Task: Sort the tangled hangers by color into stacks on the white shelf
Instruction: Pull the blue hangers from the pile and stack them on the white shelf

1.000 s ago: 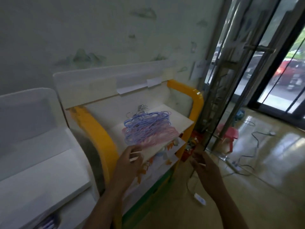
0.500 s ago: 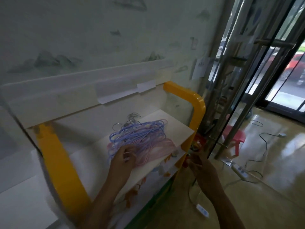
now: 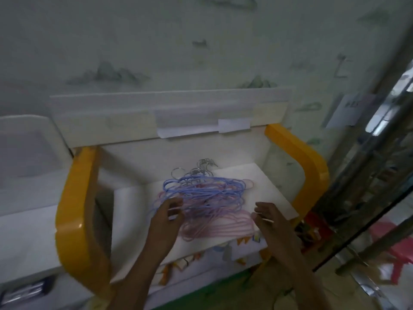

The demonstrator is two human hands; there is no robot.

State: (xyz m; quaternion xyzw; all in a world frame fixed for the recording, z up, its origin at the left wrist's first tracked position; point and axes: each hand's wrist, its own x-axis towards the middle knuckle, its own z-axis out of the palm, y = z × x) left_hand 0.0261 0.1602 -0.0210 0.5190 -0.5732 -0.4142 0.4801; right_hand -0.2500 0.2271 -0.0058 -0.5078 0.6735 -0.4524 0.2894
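Both my hands at the hanger pile, sorting not yet begun.

My left hand [image 3: 164, 222] lies fingers spread on the tangled blue and pink wire hangers [image 3: 207, 202], heaped mid white shelf [image 3: 263, 186] between yellow side frames [image 3: 73, 220]; my right hand [image 3: 271, 220] hovers spread at the shelf's front right edge, holding nothing. No colour stacks exist.

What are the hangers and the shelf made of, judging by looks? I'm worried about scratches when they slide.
Blue hangers and pink hangers: thin wire, likely metal under a matte coloured coating; bare shiny silver hooks suggest it. White shelf: smooth, flat, matte board, perhaps laminate or plastic; blur leaves it open.
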